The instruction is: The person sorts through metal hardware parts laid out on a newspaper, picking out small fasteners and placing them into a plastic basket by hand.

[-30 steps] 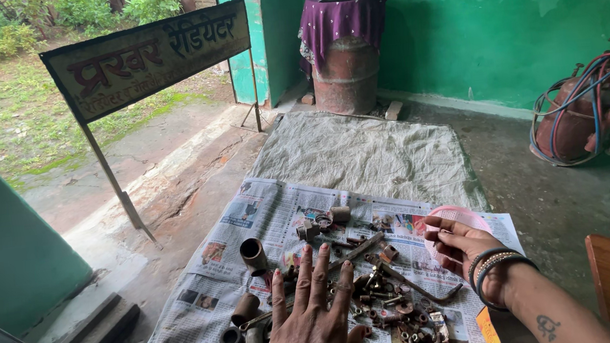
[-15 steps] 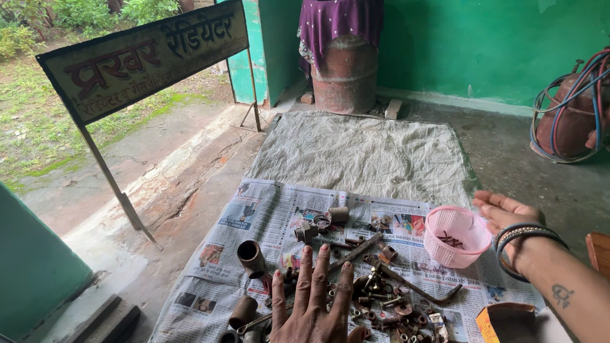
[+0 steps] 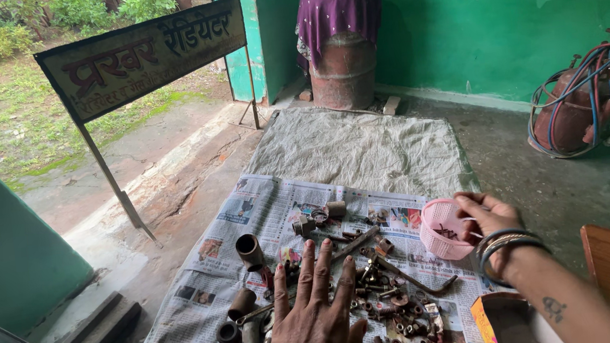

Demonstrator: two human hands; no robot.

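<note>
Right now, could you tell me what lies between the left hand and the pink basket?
In the head view, rusty small parts and a bent metal rod lie on the newspaper between the left hand and the pink basket.

Soft, even daylight comes in from the open side at upper left w/ the grass [image 3: 7,96] brightest; no hard shadows, no glare. Green wall [image 3: 499,18] reads a bit dimmer, mottled. Focus is sharp overall; wide-angle lens bends lines at the edges, esp. bottom corners.
</note>
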